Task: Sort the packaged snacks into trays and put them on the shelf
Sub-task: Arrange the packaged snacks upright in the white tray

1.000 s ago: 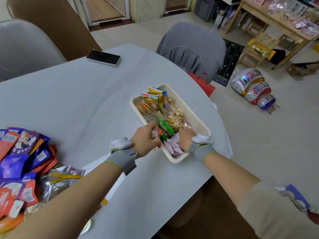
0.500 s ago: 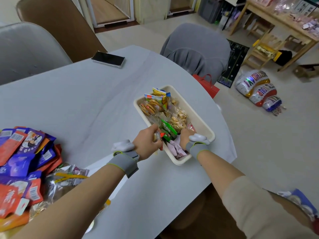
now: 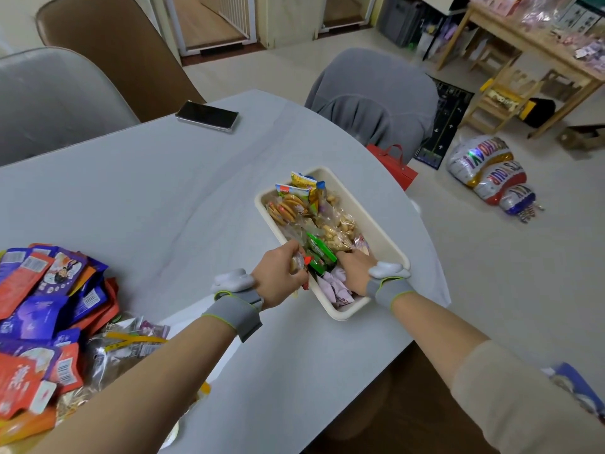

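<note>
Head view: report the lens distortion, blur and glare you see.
Head view: wide-angle bending curves the table edge; foil balloons on the floor catch bright glints; packets in the tray read clearly, while snack packs at the left edge look softer and stretched.

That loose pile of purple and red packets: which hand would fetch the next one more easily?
Probably the left hand: the pile lies on its side of the table, though it grips a small packet. The right hand is in the tray.

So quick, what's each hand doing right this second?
Left hand: fingers curled round a small snack packet at the tray's near edge.
Right hand: reaching into the tray among the snacks; fingers hidden, cannot tell.
</note>
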Available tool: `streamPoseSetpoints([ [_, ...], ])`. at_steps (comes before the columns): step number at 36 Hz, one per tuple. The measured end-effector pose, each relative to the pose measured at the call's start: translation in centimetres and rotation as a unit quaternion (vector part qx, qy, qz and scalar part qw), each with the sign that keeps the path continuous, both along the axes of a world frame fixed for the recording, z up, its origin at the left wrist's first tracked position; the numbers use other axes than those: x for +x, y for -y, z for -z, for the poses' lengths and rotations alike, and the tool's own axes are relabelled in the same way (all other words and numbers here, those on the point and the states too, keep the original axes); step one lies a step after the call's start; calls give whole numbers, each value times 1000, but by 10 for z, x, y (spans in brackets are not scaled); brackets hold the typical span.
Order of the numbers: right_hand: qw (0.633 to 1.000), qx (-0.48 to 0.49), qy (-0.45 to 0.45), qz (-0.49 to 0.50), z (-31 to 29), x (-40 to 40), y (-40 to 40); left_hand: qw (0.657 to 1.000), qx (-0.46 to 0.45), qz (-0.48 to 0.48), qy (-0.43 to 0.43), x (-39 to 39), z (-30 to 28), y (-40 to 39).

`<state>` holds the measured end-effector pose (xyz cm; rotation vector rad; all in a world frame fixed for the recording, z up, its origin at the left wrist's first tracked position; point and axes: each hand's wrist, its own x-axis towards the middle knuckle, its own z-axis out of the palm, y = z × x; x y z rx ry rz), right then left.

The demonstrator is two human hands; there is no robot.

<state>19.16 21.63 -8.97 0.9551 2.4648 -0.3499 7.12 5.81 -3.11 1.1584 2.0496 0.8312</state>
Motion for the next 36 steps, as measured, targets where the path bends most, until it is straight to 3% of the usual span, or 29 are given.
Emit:
streamPoseSetpoints([
  [11,989,29,144,-29,11,-9,8,1000,3,-2,5,-2,-2,0],
  [18,994,65,90,9,11,-6,5,1000,5,2,-1,-1,-1,-1],
  [27,991,77,58,-96,0,1,2,1000,4,2,-6,-2,1,-3],
  [30,990,87,11,-112,-4,9,-2,1000,2,0,-1,-4,1,-3],
  [36,994,36,25,-98,-18,7,6,1000,4,-6,6,-3,1,-4],
])
